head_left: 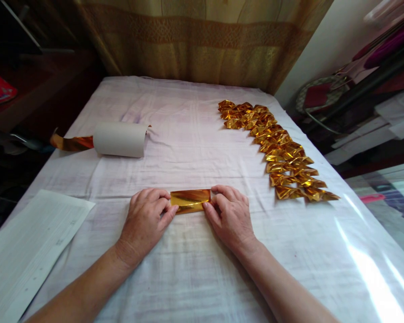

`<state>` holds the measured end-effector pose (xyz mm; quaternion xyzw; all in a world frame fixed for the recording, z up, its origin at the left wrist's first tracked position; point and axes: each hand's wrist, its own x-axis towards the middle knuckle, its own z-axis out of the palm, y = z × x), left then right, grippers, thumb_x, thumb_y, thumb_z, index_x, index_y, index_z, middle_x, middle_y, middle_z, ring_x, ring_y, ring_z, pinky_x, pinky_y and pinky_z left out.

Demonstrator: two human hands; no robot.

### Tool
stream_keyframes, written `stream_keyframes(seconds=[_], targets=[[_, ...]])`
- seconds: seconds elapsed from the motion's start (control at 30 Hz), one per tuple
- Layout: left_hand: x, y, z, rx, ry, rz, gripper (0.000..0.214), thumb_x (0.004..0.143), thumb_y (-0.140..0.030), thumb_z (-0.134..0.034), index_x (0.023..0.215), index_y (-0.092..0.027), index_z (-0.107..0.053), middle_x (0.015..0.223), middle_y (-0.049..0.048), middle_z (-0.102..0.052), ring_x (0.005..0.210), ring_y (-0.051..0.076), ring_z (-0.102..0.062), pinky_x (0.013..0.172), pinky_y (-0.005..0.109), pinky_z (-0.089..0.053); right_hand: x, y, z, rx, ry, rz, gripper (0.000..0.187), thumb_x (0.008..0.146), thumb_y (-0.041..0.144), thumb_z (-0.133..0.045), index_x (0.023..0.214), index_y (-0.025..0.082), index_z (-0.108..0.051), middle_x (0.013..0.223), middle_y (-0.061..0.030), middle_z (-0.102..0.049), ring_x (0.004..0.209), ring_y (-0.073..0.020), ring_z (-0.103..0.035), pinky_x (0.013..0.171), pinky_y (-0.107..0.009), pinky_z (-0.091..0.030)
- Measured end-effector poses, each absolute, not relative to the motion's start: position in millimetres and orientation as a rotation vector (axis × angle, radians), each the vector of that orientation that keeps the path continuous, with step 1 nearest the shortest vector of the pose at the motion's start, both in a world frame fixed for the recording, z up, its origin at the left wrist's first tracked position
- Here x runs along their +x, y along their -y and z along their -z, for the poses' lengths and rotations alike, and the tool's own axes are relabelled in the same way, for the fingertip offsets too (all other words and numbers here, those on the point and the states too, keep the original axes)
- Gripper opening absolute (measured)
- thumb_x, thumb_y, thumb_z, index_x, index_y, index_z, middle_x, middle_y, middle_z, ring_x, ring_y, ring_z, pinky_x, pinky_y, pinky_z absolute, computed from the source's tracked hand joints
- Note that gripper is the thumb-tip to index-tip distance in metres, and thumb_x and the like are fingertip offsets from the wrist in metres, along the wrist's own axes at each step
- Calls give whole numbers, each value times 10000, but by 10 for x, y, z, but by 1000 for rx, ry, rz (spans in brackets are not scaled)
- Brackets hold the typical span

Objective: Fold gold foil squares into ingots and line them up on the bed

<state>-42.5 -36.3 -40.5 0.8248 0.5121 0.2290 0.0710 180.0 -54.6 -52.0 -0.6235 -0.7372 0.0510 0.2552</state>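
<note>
A strip of shiny gold foil paper, folded into a narrow rectangle, lies at the middle of the cloth-covered table. My left hand pinches its left end, thumb on the near edge and fingers behind. At the right end my right hand grips it the same way. A crease runs lengthwise between the two thumbs. To the right, folded gold foil pieces form long, slanting rows. Farther off on the left is a curled sheet, white outside, with gold foil sticking out of its left end.
White printed paper lies at the table's left front. The table wears a pale, wrinkled cloth. A gold-brown curtain hangs behind it. Dark furniture stands at the left, and a stool-like round seat at the right.
</note>
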Motion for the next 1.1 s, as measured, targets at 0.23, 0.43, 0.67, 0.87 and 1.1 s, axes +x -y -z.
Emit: stream_keyframes(seconds=[0.23,0.43,0.67,0.87,1.1], targets=[[-446,371,428,2564,-1586,-660,196,956,-353,-531,853,-207,-609,969,61,-675,916,238,-595,834,403,-455,1764,548,514,-1721,2000,-86,190,888,274,-626,715,222,-564,1101,-56,-685,1025,-233,-575,847,-377,-356],[-312,573,352,2846,-1202,-826,307,961,-217,-517,1264,-198,-565,1243,75,-666,1219,231,-549,1100,416,-375,1767,550,525,-1716,2001,-82,168,888,267,-624,735,223,-572,1110,-63,-682,1037,-243,-576,856,-387,-358],[-234,677,435,2912,-948,-542,526,1000,-441,-426,1412,-118,-480,1417,92,-581,1343,232,-490,1177,398,-309,1770,548,533,-1712,1999,-84,174,901,282,-621,741,227,-583,1112,-65,-685,1038,-241,-581,874,-396,-358],[-256,688,465,2890,-974,-505,580,994,-497,-412,1434,-122,-463,1447,91,-552,1364,235,-472,1188,398,-298,1767,552,532,-1701,1998,-74,180,894,268,-627,730,223,-569,1106,-62,-688,1028,-241,-585,860,-397,-355],[-264,695,478,2825,-986,-458,586,992,-485,-420,1469,-145,-426,1434,106,-562,1381,239,-454,1194,418,-310,1770,554,528,-1703,1995,-87,159,890,265,-620,744,226,-570,1123,-69,-682,1042,-248,-577,869,-401,-354]])
